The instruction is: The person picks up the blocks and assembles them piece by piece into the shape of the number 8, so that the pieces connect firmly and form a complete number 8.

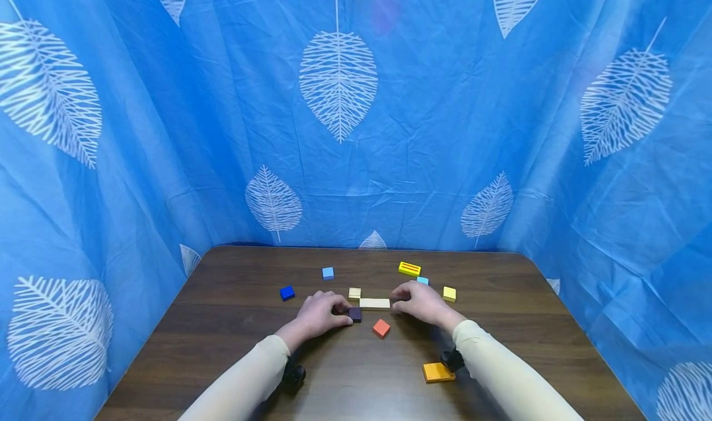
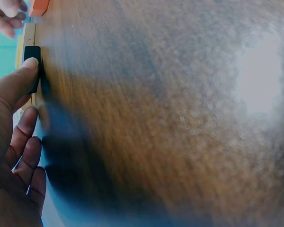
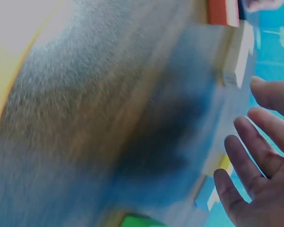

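Note:
My left hand (image 1: 322, 313) pinches a small black block (image 1: 355, 314) between thumb and index finger, low over the table. In the left wrist view the thumb presses the near face of that block (image 2: 32, 54). A long cream block (image 1: 375, 304) lies right behind and beside it, with a small cream block (image 1: 355, 293) at its back left. Just off the long block's right end is my right hand (image 1: 423, 302), fingers spread and loosely bent, holding nothing. In the right wrist view a gap shows between its fingertips and the cream block (image 3: 236, 56).
A red-orange block (image 1: 381, 328) lies in front of the long one. Blue (image 1: 287, 293), light blue (image 1: 328, 273) and yellow (image 1: 449, 293) blocks are spread around. Behind the right hand sits a striped yellow block (image 1: 410, 268). An orange block (image 1: 438, 372) is under the right wrist camera.

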Tool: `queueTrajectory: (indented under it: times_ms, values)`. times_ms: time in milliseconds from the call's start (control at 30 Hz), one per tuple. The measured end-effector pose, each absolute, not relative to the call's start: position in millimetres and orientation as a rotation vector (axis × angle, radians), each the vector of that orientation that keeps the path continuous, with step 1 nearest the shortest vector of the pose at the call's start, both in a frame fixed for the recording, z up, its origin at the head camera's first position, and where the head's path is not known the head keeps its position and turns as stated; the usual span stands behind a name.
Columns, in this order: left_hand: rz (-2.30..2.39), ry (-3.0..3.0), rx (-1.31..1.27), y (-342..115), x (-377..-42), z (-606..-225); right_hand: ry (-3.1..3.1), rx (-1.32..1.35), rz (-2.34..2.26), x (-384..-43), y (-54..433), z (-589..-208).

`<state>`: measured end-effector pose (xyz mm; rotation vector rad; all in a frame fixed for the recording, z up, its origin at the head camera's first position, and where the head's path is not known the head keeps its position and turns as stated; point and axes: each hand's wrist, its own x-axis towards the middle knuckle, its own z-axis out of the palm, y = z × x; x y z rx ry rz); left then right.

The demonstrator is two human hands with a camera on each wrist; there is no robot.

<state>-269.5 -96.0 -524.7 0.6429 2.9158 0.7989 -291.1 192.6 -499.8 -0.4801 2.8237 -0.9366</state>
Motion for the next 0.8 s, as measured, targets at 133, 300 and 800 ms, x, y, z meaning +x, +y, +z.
queueTrajectory:
  times_ms: [133, 300, 800]
  values:
    - [0.807, 2.909, 0.637, -96, -269, -524, 2.879, -0.385, -1.019, -288, 205, -488]
    - [0.809, 2.908, 0.635, -96, -268, -523, 2.933, -0.349, -1.128, -284, 221, -470]
    - [0.794, 2.909, 0.633, -96, -269, -525, 2.988, -0.289, -1.121, -268, 269, -460]
